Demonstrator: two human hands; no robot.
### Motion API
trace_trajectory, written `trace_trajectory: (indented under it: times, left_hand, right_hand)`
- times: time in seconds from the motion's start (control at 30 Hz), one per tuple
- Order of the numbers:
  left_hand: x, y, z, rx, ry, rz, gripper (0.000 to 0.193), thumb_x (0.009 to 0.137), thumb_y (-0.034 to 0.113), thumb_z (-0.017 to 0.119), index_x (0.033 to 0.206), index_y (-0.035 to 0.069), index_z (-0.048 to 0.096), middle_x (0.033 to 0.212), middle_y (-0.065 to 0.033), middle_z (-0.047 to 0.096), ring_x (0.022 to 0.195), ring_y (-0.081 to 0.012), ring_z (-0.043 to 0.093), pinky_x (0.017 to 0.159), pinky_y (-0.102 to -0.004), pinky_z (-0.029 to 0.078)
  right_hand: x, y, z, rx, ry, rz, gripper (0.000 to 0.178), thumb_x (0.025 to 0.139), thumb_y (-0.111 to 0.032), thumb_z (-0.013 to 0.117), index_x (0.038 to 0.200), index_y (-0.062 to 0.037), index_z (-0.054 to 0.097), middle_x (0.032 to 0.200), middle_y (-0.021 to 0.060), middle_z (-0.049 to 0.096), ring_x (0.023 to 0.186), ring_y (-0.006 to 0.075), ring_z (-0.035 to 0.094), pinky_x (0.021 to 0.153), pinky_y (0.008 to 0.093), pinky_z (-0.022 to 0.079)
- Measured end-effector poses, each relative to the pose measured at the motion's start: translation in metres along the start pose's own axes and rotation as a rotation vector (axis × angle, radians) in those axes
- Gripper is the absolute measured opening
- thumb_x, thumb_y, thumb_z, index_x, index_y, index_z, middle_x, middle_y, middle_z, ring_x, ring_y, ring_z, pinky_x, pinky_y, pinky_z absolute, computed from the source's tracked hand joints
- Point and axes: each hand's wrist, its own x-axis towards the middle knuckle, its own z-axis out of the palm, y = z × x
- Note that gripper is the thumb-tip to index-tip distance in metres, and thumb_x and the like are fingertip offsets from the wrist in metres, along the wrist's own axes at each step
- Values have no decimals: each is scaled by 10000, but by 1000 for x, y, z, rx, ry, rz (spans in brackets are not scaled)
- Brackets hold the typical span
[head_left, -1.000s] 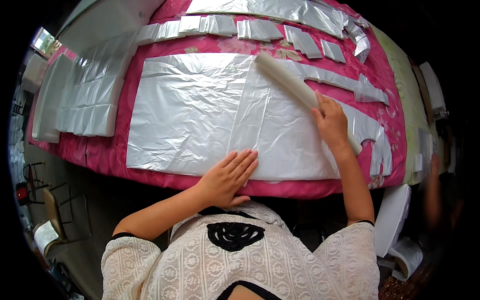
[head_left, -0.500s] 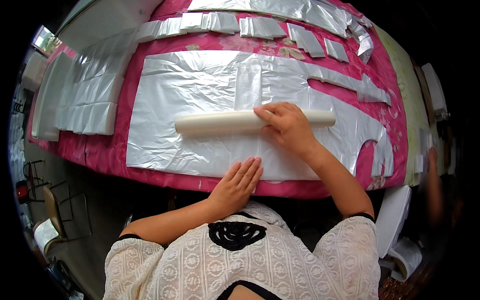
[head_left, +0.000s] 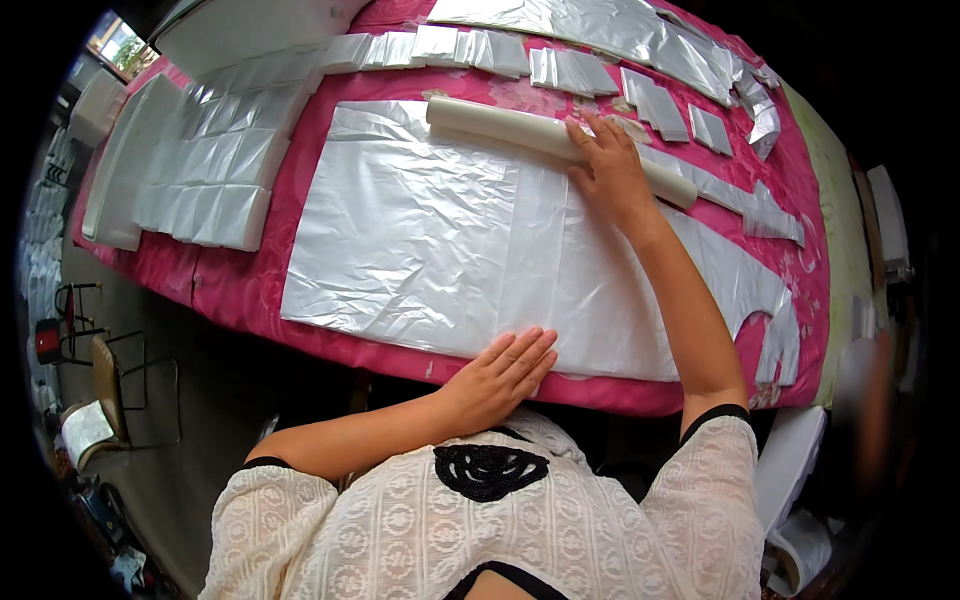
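Note:
A large, shiny, translucent plastic sheet lies spread on the table, its right end cut into strap-like strips. Across its far part rests a long, smooth white tube, slanting down to the right. My right hand is on the tube right of its middle, fingers over the far side and thumb on the near side. Flat on the sheet's near edge lies my left hand, its fingers stretched out and holding nothing. A paler vertical band crosses the sheet between the two hands.
A pink flowered cloth covers the table. Folded plastic packets line its far side, and stacks of them stand at left by a white box. Another film sheet lies beyond. A chair stands lower left; a blurred arm shows far right.
My right hand has pushed the tube away from me, from the sheet's middle to its far part, and the tube now slants. The left hand stays at the near edge. The view has shifted slightly.

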Motion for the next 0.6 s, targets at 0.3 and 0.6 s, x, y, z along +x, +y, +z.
trace_trajectory:
  times: [0.3,0.6]
  left_hand:
    - [-22,-42,-21,-305,-6,152,559,737,219,664,1208,-18,478,1364,-146,400,1258,-269,403,1052,-393,334]
    - [-15,-51,-27,-167,77,333,229,776,136,592,954,-7,595,1198,-141,544,1120,-241,534,960,-368,449]
  right_hand:
    - [-94,-102,-44,530,-366,-201,411,733,-13,599,1142,-2,549,1167,141,552,1085,308,521,925,378,434]
    - [-107,-97,-46,513,-311,-77,428,698,52,502,1121,25,561,1158,153,552,1103,314,507,945,372,416]
